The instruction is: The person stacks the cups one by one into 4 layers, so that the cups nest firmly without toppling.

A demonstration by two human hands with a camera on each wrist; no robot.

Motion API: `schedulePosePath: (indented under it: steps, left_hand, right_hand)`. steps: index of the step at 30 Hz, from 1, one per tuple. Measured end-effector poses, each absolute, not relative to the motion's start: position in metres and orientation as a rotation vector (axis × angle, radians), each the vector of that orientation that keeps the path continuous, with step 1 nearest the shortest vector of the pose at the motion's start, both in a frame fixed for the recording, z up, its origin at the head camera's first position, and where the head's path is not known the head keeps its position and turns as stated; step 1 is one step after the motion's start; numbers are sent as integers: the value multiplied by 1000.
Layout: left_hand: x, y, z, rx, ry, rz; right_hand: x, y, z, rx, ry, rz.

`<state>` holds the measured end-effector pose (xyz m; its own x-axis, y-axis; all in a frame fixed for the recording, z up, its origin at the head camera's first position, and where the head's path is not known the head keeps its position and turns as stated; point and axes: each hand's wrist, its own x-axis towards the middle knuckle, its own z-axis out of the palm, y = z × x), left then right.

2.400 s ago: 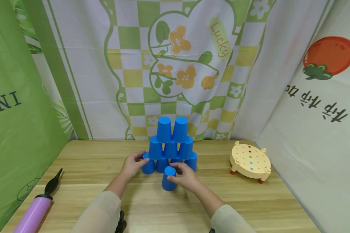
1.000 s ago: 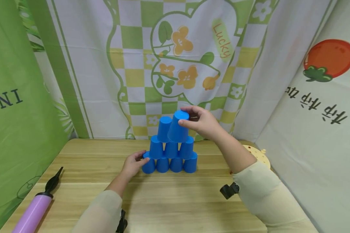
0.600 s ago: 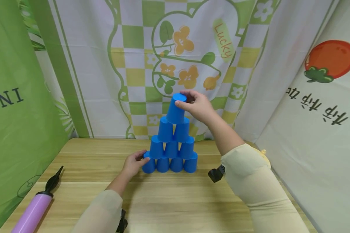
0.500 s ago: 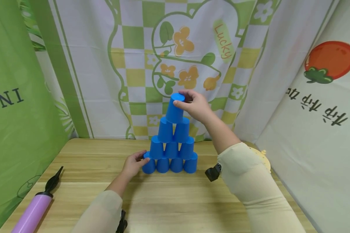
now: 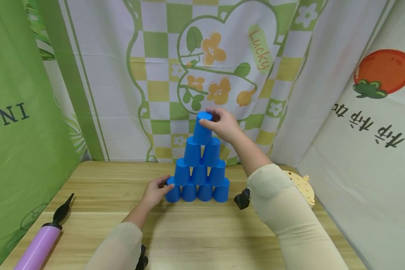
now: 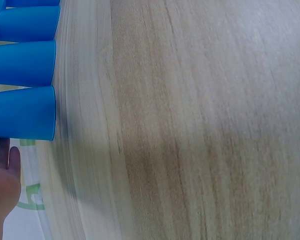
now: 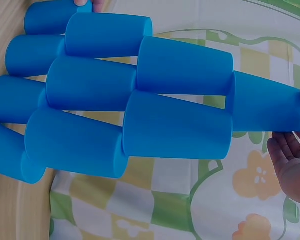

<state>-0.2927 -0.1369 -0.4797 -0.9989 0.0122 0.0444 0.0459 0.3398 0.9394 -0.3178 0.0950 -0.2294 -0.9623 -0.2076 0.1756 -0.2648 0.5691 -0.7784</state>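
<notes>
Blue cups, all upside down, form a four-tier pyramid on the wooden table. The single top cup (image 5: 201,132) stands across two cups of the tier below. My right hand (image 5: 227,126) holds this cup near its closed end, thumb in front and fingers behind; the right wrist view shows its fingers (image 7: 290,150) beside the cup. Low on the left, my left hand (image 5: 154,192) holds the outer bottom-row cup (image 5: 173,195) between thumb and fingers. In the left wrist view that cup (image 6: 25,114) stands on the table, with part of the hand below it in the picture.
A pink pump with a black nozzle (image 5: 40,243) lies at the table's left. Behind my right sleeve (image 5: 283,210) is a round cream pegboard (image 5: 303,187), partly hidden. A patterned curtain (image 5: 158,90) hangs behind the pyramid. Black wrist cameras (image 5: 242,198) hang below my sleeves.
My right hand has lifted the cup from the table in front of the pyramid and set it down on the third tier, shifting slightly left and down at the end. My left hand stays put.
</notes>
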Motion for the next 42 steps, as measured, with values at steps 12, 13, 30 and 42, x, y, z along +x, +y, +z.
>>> schedulePosePath:
  steps: [12, 13, 30, 42]
  left_hand:
    - [-294, -137, -480, -56, -2559, -1779]
    - [-294, -137, -480, -52, -2557, -1779]
    - [-291, -139, -479, -56, -2569, -1772]
    - [-291, -145, -480, -137, -2563, -1768]
  right_hand:
    - [-319, 96, -233, 403, -2720, 1316]
    - [-319, 96, -233, 400, -2719, 1319]
    - [-318, 96, -238, 426, -2714, 1320]
    - [-309, 117, -257, 503, -2691, 1334]
